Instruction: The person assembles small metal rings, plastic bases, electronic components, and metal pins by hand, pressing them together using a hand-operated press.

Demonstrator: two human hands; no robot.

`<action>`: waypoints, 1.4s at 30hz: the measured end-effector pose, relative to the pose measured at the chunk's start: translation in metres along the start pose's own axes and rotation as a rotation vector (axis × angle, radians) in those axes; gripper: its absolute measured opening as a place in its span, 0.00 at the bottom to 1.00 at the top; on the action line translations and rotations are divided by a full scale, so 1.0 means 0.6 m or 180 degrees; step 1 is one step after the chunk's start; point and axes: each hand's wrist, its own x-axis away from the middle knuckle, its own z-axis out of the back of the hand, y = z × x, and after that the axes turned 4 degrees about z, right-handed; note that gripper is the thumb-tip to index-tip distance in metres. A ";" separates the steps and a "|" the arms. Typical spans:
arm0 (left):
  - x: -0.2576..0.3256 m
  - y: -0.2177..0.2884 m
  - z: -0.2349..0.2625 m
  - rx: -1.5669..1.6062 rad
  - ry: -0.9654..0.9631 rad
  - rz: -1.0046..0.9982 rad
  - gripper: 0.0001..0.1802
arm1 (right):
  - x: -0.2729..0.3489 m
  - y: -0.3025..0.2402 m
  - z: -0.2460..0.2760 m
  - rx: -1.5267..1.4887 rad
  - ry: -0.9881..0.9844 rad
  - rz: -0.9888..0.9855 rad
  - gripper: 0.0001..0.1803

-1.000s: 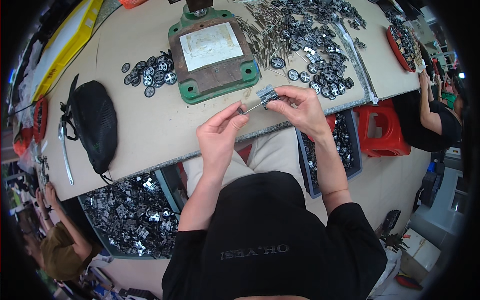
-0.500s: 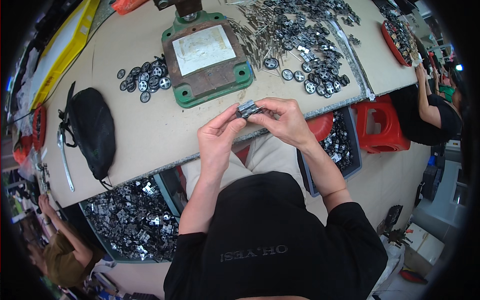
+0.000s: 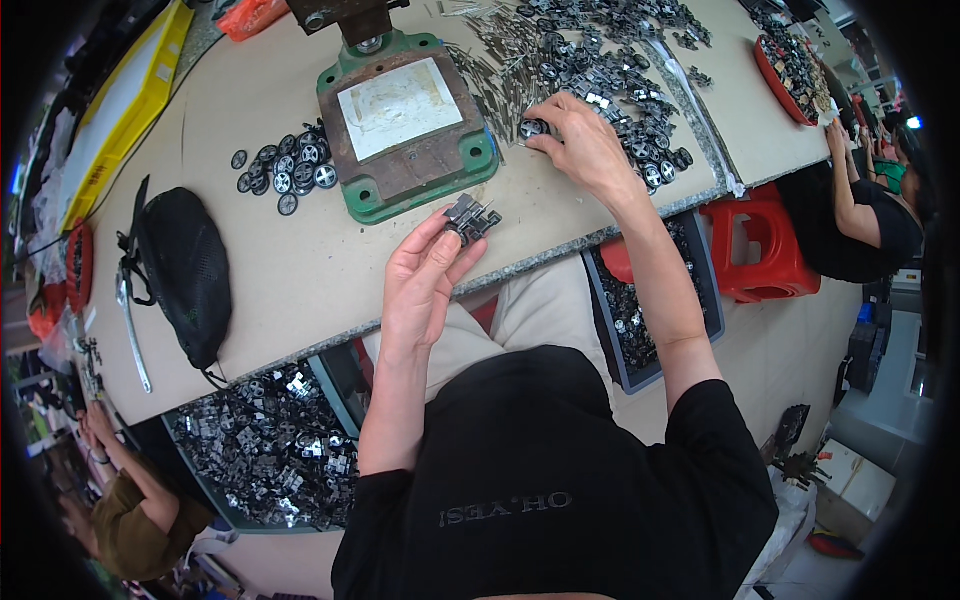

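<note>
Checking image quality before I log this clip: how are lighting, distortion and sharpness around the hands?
Head view: even, soft light with faint shadows; strong fisheye bends the table edge and blackens the corners; left hand with its small metal part and right hand on the pile of metal pieces are sharp; the rim is softer.

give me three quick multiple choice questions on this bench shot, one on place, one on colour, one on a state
1. Where does the black mesh bag lie?
A. left part of the table
B. on the red stool
C. inside the grey bin

2. What colour is the press base?
A. yellow
B. green
C. blue

3. What is the left hand doing?
A. resting flat
B. holding a small metal part
C. gripping the bag

Answers: 1 A, it lies left of the base. 2 B, its rim is green. 3 B, the metal part sits at its fingertips.
</note>
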 end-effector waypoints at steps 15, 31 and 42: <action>-0.007 -0.004 -0.001 -0.0105 -0.0108 -0.0113 0.18 | 0.030 -0.030 -0.015 -0.0972 0.0006 0.0060 0.16; -0.003 -0.002 -0.011 0.0000 -0.0039 0.0018 0.15 | 0.083 -0.067 -0.004 -0.4066 -0.0578 -0.0282 0.19; -0.001 -0.006 -0.009 -0.0096 -0.0060 -0.0058 0.17 | 0.081 -0.073 0.002 -0.4159 -0.0676 -0.0162 0.17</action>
